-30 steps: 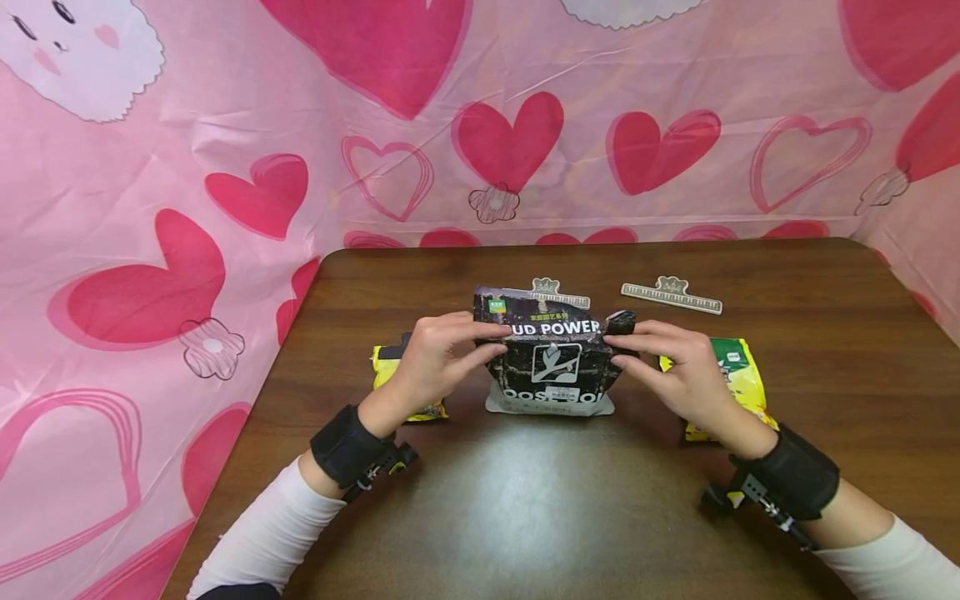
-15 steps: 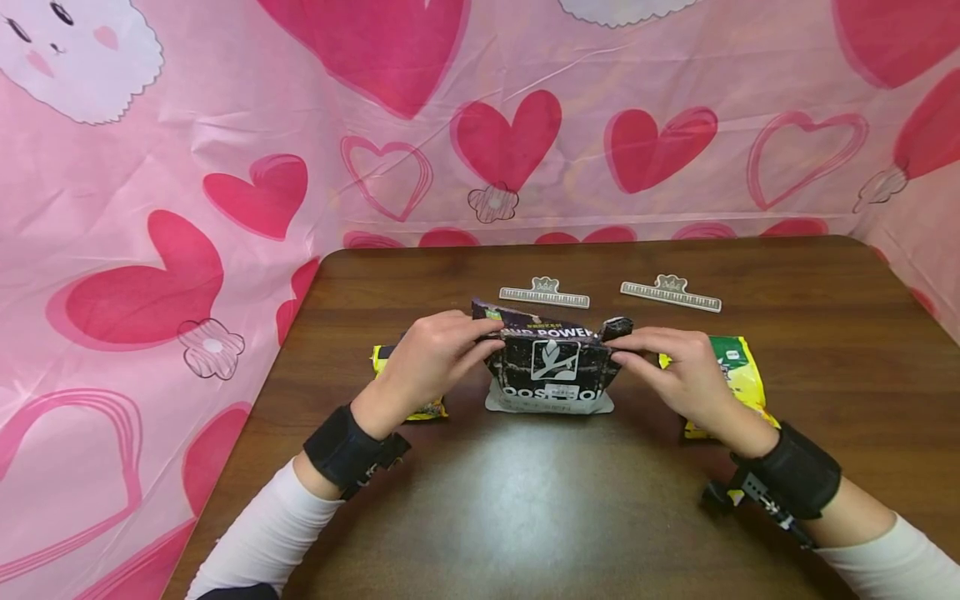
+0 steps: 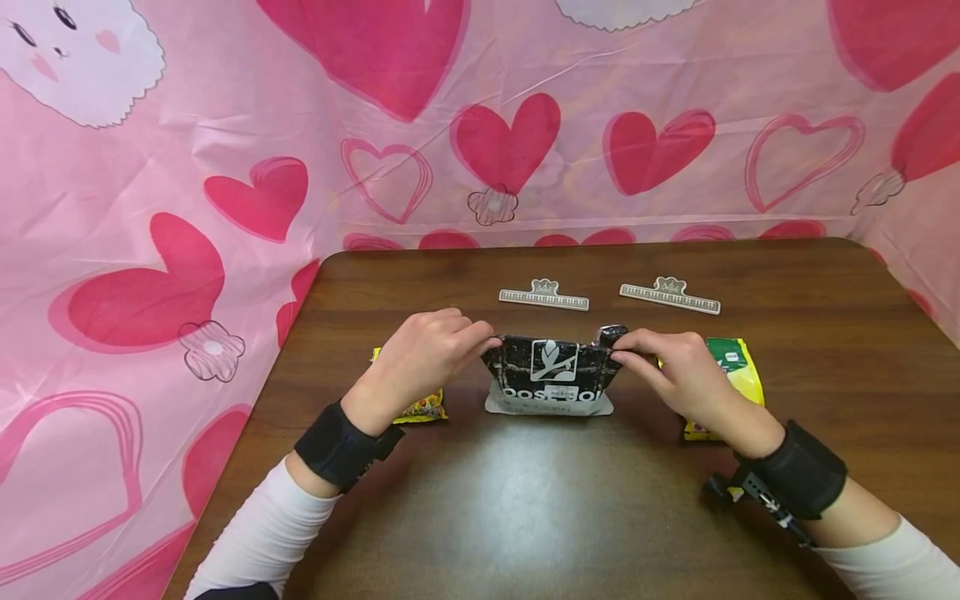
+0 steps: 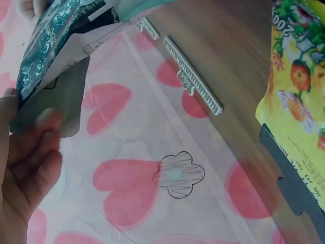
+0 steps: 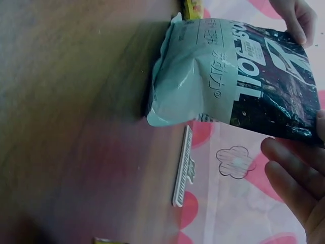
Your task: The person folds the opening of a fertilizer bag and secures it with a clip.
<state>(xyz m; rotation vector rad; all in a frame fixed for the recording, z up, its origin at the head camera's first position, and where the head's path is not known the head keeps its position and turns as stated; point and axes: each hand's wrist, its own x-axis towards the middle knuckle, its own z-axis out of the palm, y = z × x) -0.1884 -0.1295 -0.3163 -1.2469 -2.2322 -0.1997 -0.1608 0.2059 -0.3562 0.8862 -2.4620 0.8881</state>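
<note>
— watching the head view now: i'm seeing the dark soil bag [image 3: 553, 377] standing upright near the middle of the tabletop [image 3: 525, 517], its top folded down toward the far side.

— what are the hands doing with it?

— i'm reading the left hand [image 3: 420, 358] as pinching the bag's upper left corner, fingers curled over the fold. the right hand [image 3: 678, 371] is pinching the upper right corner the same way, so both are clamped on the bag, one at each end of the folded top.

— are the wrist views agreeing?

— the left wrist view is showing the fingers [image 4: 30, 168] curled against the pale back of the bag [image 4: 51, 61]. the right wrist view is showing the bag [image 5: 238, 76] resting on its light bottom, the right fingers [image 5: 294, 173] sitting just under its dark upper edge, and the other hand gripping the far corner.

— what's lying around it?

— i'm seeing two pale clips beyond the bag, apart from it: the left clip [image 3: 543, 296] and the right clip [image 3: 670, 296]. a yellow snack pack [image 3: 423, 407] is lying flat partly under the left hand, and a green and yellow pack [image 3: 731, 367] is lying behind the right hand. pink heart-print sheeting [image 3: 225, 192] is hanging around the tabletop.
</note>
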